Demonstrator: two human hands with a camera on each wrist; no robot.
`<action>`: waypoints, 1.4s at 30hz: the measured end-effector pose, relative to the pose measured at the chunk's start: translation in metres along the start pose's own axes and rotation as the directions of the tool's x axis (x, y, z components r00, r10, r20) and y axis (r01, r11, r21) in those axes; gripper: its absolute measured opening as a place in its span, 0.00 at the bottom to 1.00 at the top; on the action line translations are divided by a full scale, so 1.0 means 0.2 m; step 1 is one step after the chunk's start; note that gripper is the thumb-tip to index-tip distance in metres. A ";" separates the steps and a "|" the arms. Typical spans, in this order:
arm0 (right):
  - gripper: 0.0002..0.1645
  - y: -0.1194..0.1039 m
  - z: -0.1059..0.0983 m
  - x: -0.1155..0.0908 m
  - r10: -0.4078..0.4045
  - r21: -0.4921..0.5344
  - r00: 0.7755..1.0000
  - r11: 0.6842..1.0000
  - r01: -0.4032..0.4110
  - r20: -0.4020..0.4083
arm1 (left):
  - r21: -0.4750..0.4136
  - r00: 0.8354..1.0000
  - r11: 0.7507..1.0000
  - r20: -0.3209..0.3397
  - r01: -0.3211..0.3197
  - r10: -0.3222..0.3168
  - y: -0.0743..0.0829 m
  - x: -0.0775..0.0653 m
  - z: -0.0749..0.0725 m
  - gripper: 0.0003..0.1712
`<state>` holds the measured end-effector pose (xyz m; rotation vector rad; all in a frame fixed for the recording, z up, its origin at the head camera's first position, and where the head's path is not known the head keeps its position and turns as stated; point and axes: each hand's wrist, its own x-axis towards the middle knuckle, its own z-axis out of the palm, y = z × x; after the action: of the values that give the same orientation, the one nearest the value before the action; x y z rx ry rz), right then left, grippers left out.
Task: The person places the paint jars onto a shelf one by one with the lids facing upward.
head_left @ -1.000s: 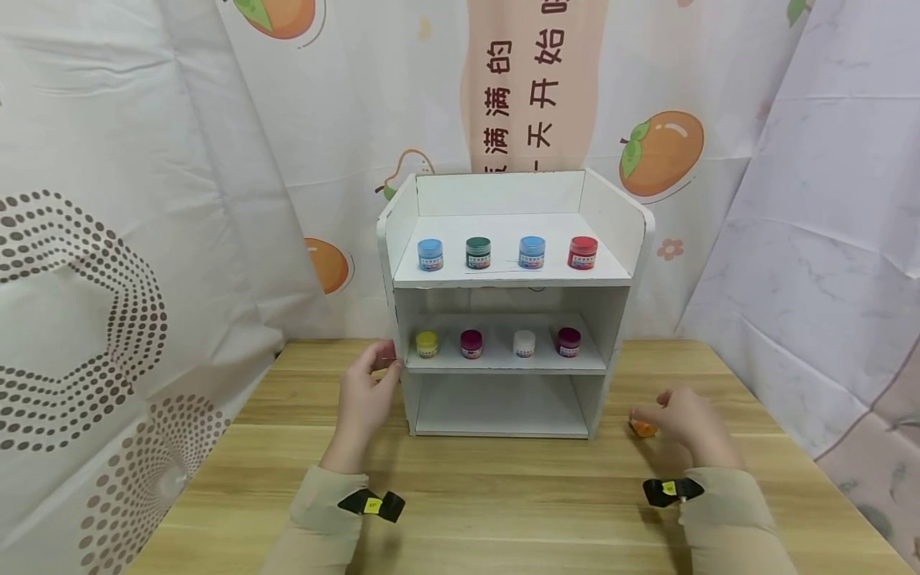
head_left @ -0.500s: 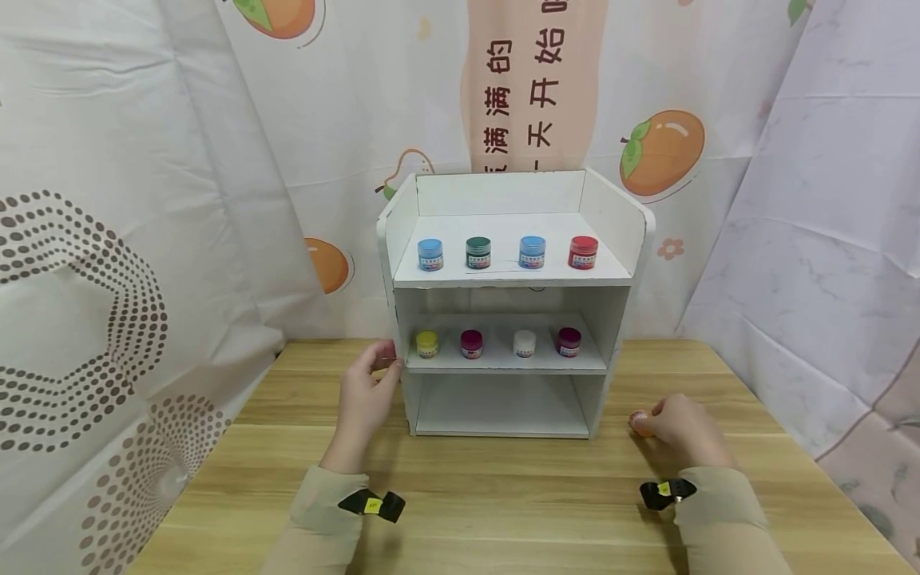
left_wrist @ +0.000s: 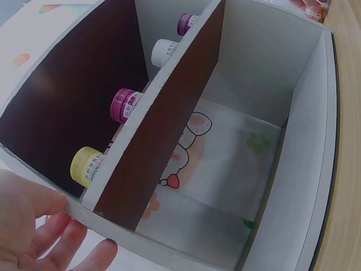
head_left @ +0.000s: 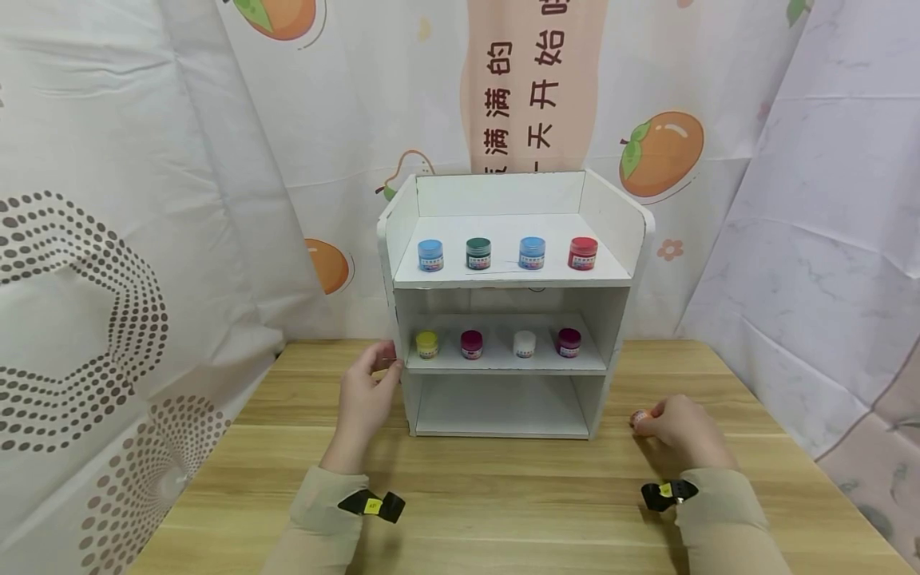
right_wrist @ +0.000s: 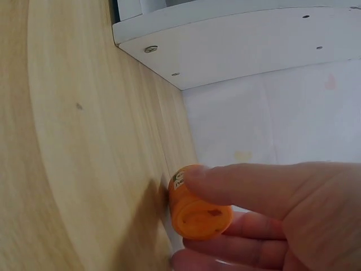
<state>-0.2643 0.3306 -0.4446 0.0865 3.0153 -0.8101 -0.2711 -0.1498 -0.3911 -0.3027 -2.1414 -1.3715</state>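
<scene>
Seemingly at pickup, the right hand [head_left: 686, 430] pinches an orange jar [right_wrist: 200, 217] close to the tabletop [head_left: 525, 495]; left of that grip, the left hand [head_left: 368, 395] loosely touches the shelf [head_left: 625, 228]. Lifting likely needs steadiness.

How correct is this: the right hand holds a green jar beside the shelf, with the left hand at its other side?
Not quite: the jar in the right hand is orange, not green, as the right wrist view shows. The rest holds.
</scene>
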 end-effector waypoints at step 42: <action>0.16 0.00 -0.06 0.04 0.012 -0.008 1.000 1.000 -0.011 0.023 | -0.002 1.000 1.000 0.000 -0.013 0.013 0.01 0.00 0.00 0.13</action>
<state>-0.2716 0.3360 -0.4349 0.0936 2.9934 -0.7919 -0.2710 -0.1498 -0.3897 -0.3168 -2.1345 -1.3658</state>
